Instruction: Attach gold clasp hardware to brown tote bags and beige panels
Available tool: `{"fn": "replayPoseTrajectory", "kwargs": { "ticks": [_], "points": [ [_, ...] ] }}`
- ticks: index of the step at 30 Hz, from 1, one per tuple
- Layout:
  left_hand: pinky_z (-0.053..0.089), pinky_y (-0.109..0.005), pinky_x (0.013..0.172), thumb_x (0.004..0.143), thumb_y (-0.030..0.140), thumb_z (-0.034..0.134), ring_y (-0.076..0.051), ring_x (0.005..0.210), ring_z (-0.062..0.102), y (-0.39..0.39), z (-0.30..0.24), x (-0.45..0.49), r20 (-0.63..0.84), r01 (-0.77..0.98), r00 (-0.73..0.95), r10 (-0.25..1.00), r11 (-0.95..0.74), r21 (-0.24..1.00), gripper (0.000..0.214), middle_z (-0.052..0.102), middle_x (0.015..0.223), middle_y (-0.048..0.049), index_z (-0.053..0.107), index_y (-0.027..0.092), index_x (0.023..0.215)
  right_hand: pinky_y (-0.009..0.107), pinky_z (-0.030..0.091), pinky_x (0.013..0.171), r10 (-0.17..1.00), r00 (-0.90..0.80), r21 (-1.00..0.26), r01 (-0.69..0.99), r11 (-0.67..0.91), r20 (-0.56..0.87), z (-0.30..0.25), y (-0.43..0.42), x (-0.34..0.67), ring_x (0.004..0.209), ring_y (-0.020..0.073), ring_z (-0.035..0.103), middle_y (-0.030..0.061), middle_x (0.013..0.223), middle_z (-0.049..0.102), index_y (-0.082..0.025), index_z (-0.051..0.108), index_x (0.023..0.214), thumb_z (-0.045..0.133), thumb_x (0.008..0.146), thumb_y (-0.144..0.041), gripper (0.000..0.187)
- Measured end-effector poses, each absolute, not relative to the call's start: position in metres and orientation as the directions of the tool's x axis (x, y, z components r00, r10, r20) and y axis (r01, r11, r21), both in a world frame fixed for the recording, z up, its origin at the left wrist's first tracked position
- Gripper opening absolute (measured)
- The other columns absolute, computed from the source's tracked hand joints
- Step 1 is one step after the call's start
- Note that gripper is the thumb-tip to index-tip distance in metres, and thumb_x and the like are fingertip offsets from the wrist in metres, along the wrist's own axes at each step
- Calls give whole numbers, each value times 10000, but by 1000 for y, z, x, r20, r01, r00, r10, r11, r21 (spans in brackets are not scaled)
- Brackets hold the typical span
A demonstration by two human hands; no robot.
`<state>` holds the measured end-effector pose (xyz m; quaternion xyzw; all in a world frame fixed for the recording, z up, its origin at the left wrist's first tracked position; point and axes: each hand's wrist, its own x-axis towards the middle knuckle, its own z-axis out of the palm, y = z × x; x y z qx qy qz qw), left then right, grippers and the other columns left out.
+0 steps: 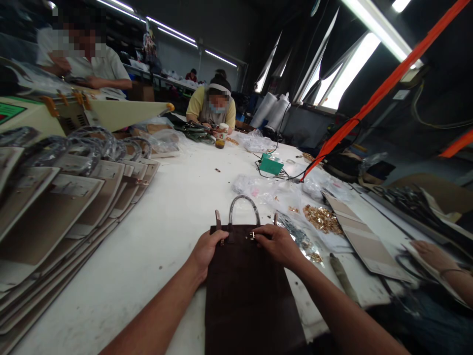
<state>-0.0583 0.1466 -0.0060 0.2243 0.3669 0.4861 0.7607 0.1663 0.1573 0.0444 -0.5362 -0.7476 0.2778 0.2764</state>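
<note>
Head view: both hands on brown bag panel (244, 296), near centre of tabletop (177, 207).
Left hand (207, 249) curled, gripping its top edge; right hand (279, 244) pinching metal ring (252, 236) by handle (244, 199). Risk: a loose pinch could let the ring slip.

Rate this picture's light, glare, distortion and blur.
Head view: the windows and ceiling tubes blow out to white glare; the brown bag under the left hand and right hand is nearly black, detail lost; wide-angle bend curves the table edges and stacked panels; the centre is sharp, the co-worker's hand at right smears.
</note>
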Motion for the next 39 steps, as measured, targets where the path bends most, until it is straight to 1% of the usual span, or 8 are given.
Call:
{"fn": "replayPoseTrajectory", "kwargs": {
  "ticks": [7,11,14,18,25,28,32,39],
  "points": [
    [552,-319,597,684,305,784,-205,572,675,147,-9,-58,-342,-565,231,911,412,715,245,728,699,-62,705,129,836,348,531,890,908,-391,-507,759,409,148,47,167,159,950,222,717,37,1011,795,-268,813,1007,612,892,-177,248],
    [549,-314,600,685,309,780,-214,598,689,147,-9,-58,-340,-556,225,913,407,724,253,744,731,-77,711,128,848,324,504,828,875,-469,-376,795,477,120,51,170,151,887,215,695,46,937,773,-250,807,962,593,904,-158,240],
    [555,-323,592,681,307,775,-220,585,687,147,-7,-58,-347,-553,206,915,402,730,249,743,718,-77,711,129,844,282,484,759,861,-492,-350,790,503,127,51,167,150,808,190,666,33,873,728,-236,794,971,611,849,-114,251],
    [571,-347,604,675,298,772,-238,594,696,147,-6,-57,-350,-549,207,914,405,731,239,745,718,-92,714,125,829,257,476,762,841,-520,-342,772,537,148,45,165,156,833,175,659,31,924,697,-239,771,1009,626,855,-124,241],
    [558,-335,575,667,296,765,-223,565,671,150,-6,-58,-369,-534,220,903,428,729,223,730,694,-96,704,127,799,268,455,718,819,-563,-153,804,574,111,36,169,159,823,190,667,43,982,712,-243,742,1059,625,904,-193,201],
    [545,-313,557,658,296,765,-204,549,654,151,-7,-58,-378,-528,204,903,427,735,218,722,682,-85,697,131,782,265,462,745,827,-545,-147,814,562,138,26,170,158,855,191,677,43,991,717,-249,736,1074,616,928,-215,192],
    [542,-315,556,647,293,755,-203,543,647,150,-5,-58,-385,-520,176,906,418,745,218,710,664,-73,696,134,783,259,482,788,837,-523,-220,807,547,162,15,169,159,905,194,691,46,1008,725,-238,729,1126,606,966,-224,203],
    [536,-309,574,646,308,749,-213,581,661,147,-4,-58,-381,-497,136,915,396,773,248,714,685,-72,708,131,815,250,482,795,803,-581,-238,767,595,134,22,163,160,916,190,691,51,1021,724,-229,725,1196,557,1028,-273,241]
  ]
}}
